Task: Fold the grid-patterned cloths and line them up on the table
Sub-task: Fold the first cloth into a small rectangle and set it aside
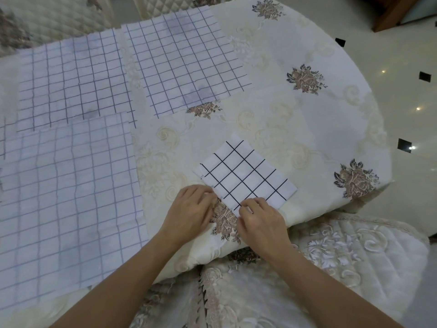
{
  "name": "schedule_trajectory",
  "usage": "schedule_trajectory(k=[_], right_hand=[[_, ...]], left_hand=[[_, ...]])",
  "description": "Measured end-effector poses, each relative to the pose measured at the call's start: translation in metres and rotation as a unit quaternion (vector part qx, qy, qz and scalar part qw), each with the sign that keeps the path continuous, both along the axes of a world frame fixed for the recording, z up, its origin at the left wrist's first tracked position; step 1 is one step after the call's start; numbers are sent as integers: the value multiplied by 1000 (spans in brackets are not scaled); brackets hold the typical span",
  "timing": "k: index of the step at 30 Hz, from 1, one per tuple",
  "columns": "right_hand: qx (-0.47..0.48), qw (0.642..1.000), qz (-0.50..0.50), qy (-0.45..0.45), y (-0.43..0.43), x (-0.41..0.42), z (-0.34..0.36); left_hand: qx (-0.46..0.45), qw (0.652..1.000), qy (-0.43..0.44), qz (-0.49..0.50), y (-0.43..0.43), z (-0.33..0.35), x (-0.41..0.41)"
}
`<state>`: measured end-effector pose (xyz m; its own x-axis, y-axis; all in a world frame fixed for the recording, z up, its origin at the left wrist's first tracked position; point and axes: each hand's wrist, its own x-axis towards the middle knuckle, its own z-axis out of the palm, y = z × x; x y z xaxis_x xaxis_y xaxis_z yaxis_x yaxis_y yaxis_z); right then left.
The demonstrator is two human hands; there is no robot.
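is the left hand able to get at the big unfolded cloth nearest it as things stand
Probably yes: the left hand is at the edge of the folded cloth, and the unfolded cloth lies flat beside it, only bare tablecloth between.

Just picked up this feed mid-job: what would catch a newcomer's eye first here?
First, the small folded cloth with bold dark grid lines, near the table's front edge, where the left hand and right hand hold its near edge. Next, three large unfolded cloths with fainter grids lie spread across the left and far side of the cream floral tablecloth.
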<state>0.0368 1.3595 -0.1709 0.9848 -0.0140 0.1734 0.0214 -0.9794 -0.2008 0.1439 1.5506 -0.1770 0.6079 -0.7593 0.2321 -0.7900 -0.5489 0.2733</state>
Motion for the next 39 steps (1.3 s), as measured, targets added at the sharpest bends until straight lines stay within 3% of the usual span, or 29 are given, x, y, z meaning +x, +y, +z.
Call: schedule_trajectory(k=[4, 10, 14, 18, 24, 29, 36, 39], right_hand=[[36, 999, -9, 15, -1, 0, 4], [114, 992, -6, 45, -14, 3, 0], [153, 987, -44, 20, -18, 11, 5], [114, 983, -134, -53, -23, 40, 1], [91, 970, -210, 84, -25, 57, -28], [17, 967, -232, 102, -40, 36, -37], [-2, 957, -261, 128, -51, 15, -36], [-10, 956, -262, 131, -50, 16, -35]], left_hand=[[-12, 999, -40, 12, -53, 14, 32], [165, 981, -20, -98, -117, -2, 71], [194, 974, -17, -113, -117, -14, 77], [173, 979, -10, -108, -111, -21, 77], [181, 980, -18, -78, -110, -34, 80], [188, 980, -12, -59, -103, -30, 86], [185, 983, 14, 15, -109, -16, 87], [152, 986, -11, -66, -132, -19, 68]])
